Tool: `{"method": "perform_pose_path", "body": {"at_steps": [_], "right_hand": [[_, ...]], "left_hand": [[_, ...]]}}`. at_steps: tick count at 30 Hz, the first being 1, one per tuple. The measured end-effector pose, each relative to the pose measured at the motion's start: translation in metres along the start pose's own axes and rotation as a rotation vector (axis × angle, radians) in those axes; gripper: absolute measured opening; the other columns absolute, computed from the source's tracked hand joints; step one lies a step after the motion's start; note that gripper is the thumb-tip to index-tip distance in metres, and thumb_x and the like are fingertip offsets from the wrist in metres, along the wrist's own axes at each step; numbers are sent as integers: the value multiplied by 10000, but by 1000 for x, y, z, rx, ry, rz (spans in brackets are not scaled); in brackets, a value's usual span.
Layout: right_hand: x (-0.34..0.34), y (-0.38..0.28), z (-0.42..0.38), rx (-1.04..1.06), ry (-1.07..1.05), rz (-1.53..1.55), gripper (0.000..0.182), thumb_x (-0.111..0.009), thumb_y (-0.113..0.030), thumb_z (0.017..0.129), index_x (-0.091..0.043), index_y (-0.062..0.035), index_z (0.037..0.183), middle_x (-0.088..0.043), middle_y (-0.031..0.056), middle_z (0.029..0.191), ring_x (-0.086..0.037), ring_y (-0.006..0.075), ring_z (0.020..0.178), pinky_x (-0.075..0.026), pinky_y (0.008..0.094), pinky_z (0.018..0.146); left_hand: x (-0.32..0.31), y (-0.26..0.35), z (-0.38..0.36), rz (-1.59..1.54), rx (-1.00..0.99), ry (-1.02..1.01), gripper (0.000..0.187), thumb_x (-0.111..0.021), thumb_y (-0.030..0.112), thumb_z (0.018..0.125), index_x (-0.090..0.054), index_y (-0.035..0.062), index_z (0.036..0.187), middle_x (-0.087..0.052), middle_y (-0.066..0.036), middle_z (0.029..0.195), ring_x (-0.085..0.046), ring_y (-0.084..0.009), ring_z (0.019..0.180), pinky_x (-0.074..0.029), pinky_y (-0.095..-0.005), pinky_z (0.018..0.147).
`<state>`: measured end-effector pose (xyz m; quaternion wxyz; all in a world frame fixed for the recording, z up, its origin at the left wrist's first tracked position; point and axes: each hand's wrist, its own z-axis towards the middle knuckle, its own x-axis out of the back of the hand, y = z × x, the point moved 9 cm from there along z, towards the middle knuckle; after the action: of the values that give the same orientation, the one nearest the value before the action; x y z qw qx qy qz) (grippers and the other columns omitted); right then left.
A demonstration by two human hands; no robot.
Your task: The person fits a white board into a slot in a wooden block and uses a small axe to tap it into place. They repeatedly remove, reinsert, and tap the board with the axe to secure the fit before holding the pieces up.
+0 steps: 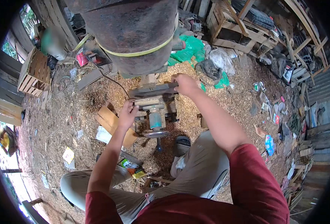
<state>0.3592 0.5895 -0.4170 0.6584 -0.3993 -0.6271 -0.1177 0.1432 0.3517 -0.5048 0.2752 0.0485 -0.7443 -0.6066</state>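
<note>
Far left, we log a slatted pale wooden crate [31, 84] on brown, shavings-strewn ground [60, 115]; contents indistinct. Our left hand [126, 114] has fingers bent at the left end of a short pale wooden strip [147, 101]; whether they pinch, we cannot tell. Above: rusty metal cylinder [135, 37], strapped yellow-green, inside hidden. The long dark flat bar [153, 90] lies just beyond the strip: probably stiff, fairly heavy, best held at both ends. Our right hand's [186, 85] fingers clasp its right end. Upper right, open timber crate [232, 45], contents unclear.
</note>
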Motion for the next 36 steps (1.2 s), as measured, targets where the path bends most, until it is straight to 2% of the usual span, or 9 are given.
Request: {"method": "perform_pose_path", "body": {"at_steps": [7,9,16,20,22,27,32,34,36], "right_hand": [[-12,-12,8,29,-34,-96,387,-824,-169,845,-764,-163,1227,-741,134,1237,-710,346,1178,-586,485,966],[-13,-12,5,7,-64,-69,373,-807,-168,861,-764,-163,1232,-738,132,1243,-704,345,1195,-584,485,975],[-25,-10,-4,-42,-88,-9,297,-714,-127,921,-772,-149,1212,-764,145,1214,-713,374,1185,-583,494,996],[-26,-10,0,-74,-128,-21,316,-761,-162,928,-757,-164,1244,-766,163,1200,-712,381,1170,-574,504,1007],[-25,-12,0,-53,-131,-30,296,-661,-73,918,-780,-141,1180,-775,161,1201,-730,388,1161,-595,478,990],[-27,-10,3,-62,-89,-58,298,-758,-162,929,-759,-126,1225,-767,177,1189,-722,391,1141,-580,502,1001],[-34,-1,4,-43,-51,-19,294,-764,-157,923,-756,-102,1211,-770,194,1153,-727,398,1117,-582,499,992],[-30,-3,4,-9,-13,-22,246,-659,-64,923,-790,-97,1128,-780,191,1147,-745,398,1121,-605,488,980],[-33,-1,6,-7,-12,-30,244,-722,-110,916,-776,-96,1153,-777,196,1127,-738,403,1106,-594,494,977]], "left_hand": [[-10,9,-5,-75,-56,-45,393,-694,92,1068,-590,104,1447,-713,-109,1227,-750,-159,969,-582,-273,843],[-11,10,-6,-104,2,-39,364,-693,92,1069,-606,81,1423,-749,-104,1203,-704,-152,1091,-565,-308,951],[-18,18,5,39,-26,-120,368,-728,146,1055,-638,83,1406,-739,-113,1229,-715,-179,1100,-565,-318,972],[-12,25,15,103,-65,-195,395,-717,184,1065,-637,88,1439,-730,-108,1221,-715,-166,1057,-558,-310,959],[-5,34,19,73,19,-239,356,-751,194,1044,-691,64,1370,-773,-139,1197,-730,-181,1125,-574,-325,982],[13,45,31,322,-87,-51,373,-699,260,1033,-702,12,1312,-781,-187,1179,-763,-298,1103,-575,-391,974],[9,33,37,317,-103,5,340,-681,233,1036,-692,6,1289,-785,-181,1163,-764,-300,1088,-573,-389,966],[6,30,39,316,-114,3,334,-678,225,1035,-687,4,1285,-786,-180,1153,-765,-303,1080,-572,-388,959],[6,30,40,256,-111,41,319,-670,223,1041,-679,7,1275,-783,-180,1116,-763,-290,1032,-571,-386,926]]}}
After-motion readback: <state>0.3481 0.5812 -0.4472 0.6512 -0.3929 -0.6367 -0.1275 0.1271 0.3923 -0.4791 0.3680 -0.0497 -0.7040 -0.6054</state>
